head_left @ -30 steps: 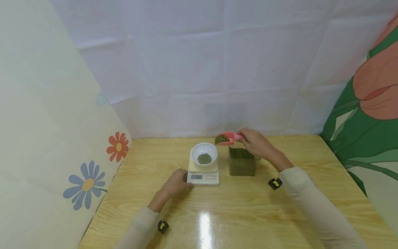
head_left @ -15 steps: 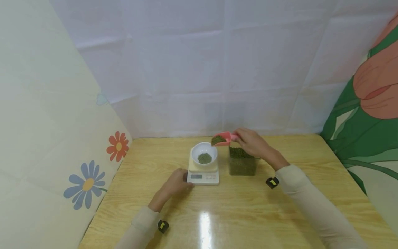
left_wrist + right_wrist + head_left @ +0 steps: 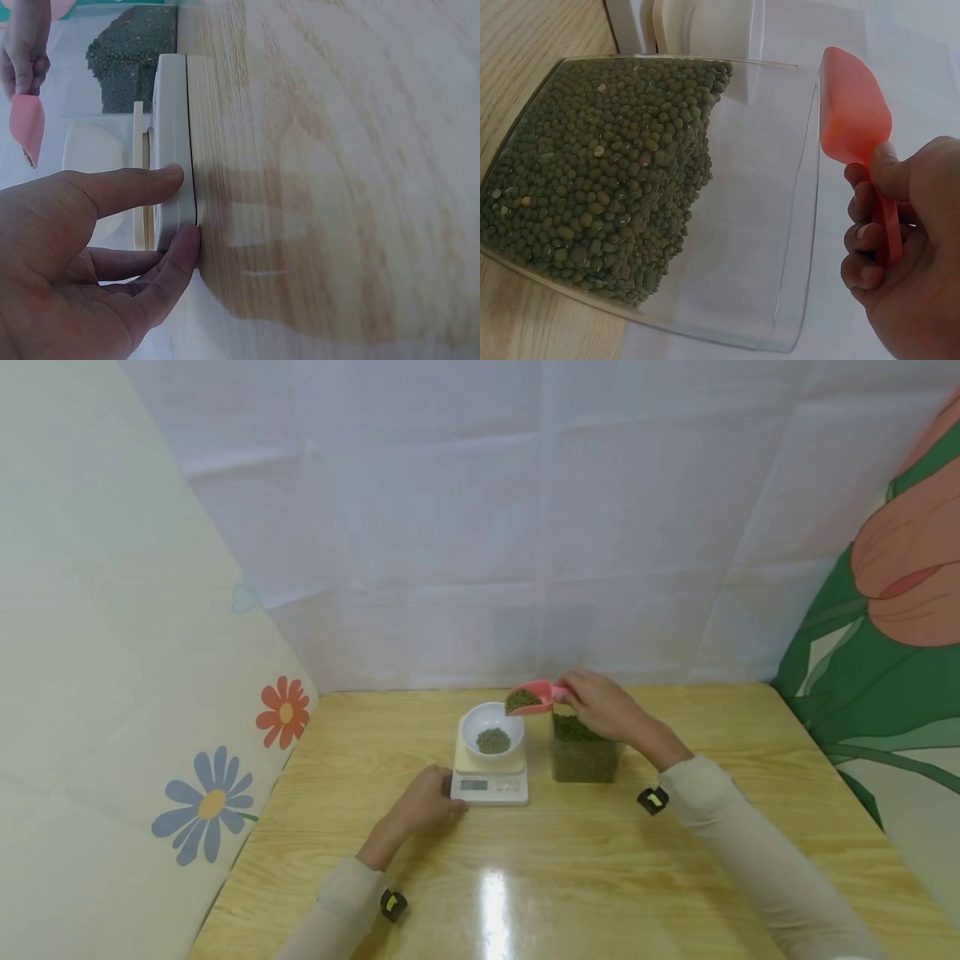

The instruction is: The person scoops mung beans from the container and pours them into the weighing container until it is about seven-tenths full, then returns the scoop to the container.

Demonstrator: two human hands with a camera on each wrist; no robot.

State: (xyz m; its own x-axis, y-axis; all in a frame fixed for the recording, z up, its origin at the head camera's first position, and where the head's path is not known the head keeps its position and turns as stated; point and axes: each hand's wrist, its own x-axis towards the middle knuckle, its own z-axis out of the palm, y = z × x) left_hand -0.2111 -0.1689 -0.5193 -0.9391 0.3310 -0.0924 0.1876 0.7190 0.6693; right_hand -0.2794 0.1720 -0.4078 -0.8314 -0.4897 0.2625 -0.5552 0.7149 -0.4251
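Note:
My right hand [image 3: 603, 703] grips the handle of a pink scoop [image 3: 542, 695] loaded with green mung beans [image 3: 522, 699]. The scoop's lip overlaps the right rim of a white bowl [image 3: 491, 716] in the head view. Some mung beans lie in the bowl's bottom, and the bowl stands on a white kitchen scale [image 3: 489, 789]. At the scale's front left corner my left hand [image 3: 423, 799] holds its edge between thumb and fingers. A clear box [image 3: 727, 240] of mung beans [image 3: 592, 180] stands below my right hand, right of the scale.
A wooden table [image 3: 600, 877] carries everything. Behind it hangs a pale cloth backdrop [image 3: 442, 527], close to the back edge. Flower-printed panels [image 3: 97, 693] flank both sides.
My right hand has moved left with the loaded scoop, from beside the bowl to over its right rim. The left hand and the scale have not moved.

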